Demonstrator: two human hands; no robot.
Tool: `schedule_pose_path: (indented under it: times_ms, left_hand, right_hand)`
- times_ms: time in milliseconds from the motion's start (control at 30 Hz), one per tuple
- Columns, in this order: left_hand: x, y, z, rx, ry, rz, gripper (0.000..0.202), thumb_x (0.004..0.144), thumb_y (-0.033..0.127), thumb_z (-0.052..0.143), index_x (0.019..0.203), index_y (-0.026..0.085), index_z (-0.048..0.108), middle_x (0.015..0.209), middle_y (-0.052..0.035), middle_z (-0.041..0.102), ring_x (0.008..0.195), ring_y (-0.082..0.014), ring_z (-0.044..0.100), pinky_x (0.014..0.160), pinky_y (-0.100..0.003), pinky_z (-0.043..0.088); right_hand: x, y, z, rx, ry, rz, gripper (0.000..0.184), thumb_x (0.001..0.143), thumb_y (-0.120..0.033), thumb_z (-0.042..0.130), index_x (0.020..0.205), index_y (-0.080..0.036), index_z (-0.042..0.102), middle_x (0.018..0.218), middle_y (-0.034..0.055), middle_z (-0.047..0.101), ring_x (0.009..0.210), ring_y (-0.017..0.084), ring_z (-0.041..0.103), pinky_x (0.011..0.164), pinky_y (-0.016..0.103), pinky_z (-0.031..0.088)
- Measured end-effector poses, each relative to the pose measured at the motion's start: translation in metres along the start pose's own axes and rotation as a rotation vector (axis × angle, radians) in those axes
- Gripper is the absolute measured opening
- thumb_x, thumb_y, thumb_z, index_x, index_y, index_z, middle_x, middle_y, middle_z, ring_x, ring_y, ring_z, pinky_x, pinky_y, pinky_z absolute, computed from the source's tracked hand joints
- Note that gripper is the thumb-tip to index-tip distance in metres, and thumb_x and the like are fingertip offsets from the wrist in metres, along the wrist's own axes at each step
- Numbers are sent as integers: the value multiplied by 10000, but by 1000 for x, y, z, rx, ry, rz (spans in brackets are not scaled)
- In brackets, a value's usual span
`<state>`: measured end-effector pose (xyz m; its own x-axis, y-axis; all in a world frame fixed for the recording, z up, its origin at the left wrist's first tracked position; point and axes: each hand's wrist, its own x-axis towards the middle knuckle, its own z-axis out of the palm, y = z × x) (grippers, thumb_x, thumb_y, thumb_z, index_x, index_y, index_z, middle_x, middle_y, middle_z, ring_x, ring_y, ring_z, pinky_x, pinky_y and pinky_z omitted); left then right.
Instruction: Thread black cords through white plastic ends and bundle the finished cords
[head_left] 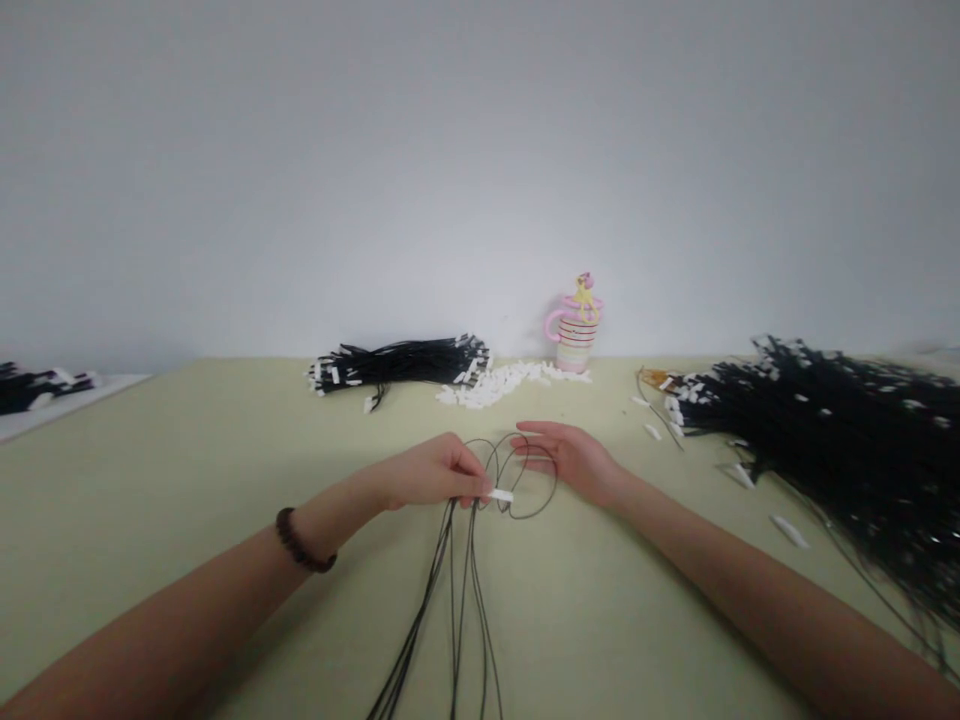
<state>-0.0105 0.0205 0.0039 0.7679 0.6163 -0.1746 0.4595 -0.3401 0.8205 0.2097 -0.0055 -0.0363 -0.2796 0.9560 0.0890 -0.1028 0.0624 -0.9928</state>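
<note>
Thin black cords (469,570) hang from my left hand (448,472), whose thumb and fingers pinch them together. A small white tag (501,495) sticks out to the right of those fingertips. Beyond it the cords curve into several loose loops (553,490). My right hand (574,458) is beside the loops with its fingers stretched out and apart, and a loop passes across the fingertips. Whether those fingers touch the loop I cannot tell. The lower ends of the cords run out of view at the bottom.
A tied bundle of black cords with white ends (405,362) lies at the back, beside a heap of white tags (502,382). Behind stands a striped pink cup (576,340). A large pile of black cords (840,440) covers the right side; more cords (37,388) lie far left.
</note>
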Motion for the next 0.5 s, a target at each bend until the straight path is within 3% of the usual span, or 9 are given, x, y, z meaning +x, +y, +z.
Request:
schedule_pose_path:
  times_ms: [133,167,233,300,367,500]
  left_hand:
    - [6,-8,12,-62,93,-48,289,666,403,555,624,139,665,488,4,532,415,-69,328,417,-215,204]
    - [8,-10,14,-81,127,-50,288,664,401,557,614,137,660,487,5,529,410,-67,326,413,-215,206]
    - [10,-13,15,-129,191,-63,286,664,398,558,622,132,655,493,7,524,400,-63,324,403,-213,206]
    - [13,-16,15,-196,250,-80,288,669,400,555,661,128,652,510,8,521,402,-61,334,397,-206,214]
    - [15,-20,16,-250,313,-79,295,669,402,560,682,120,647,528,6,518,423,-63,359,400,-198,236]
    - [17,-25,20,-292,368,-60,311,670,403,567,712,105,646,542,3,514,455,-66,385,417,-191,266]
  right_hand:
    - [-11,2,19,-801,231,-329,339,785,-317,467,1085,-191,562,1214,102,474,1196,226,341,1003,437,212]
    - [-14,2,24,-917,277,-403,330,791,-300,458,1083,-185,558,1217,109,461,1197,225,329,998,428,215]
    - [-20,3,32,-1020,300,-488,289,777,-254,464,1033,-162,563,1115,115,515,1078,207,437,918,370,322]
    - [-24,4,40,-1043,224,-461,194,746,-224,488,903,-158,581,865,66,588,802,155,539,734,279,406]
    - [-27,6,47,-1031,134,-364,107,740,-220,488,750,-164,579,644,5,563,571,103,498,571,217,376]
    - [-28,13,57,-986,28,-226,239,786,-289,447,626,-161,569,534,-23,505,475,70,416,463,186,269]
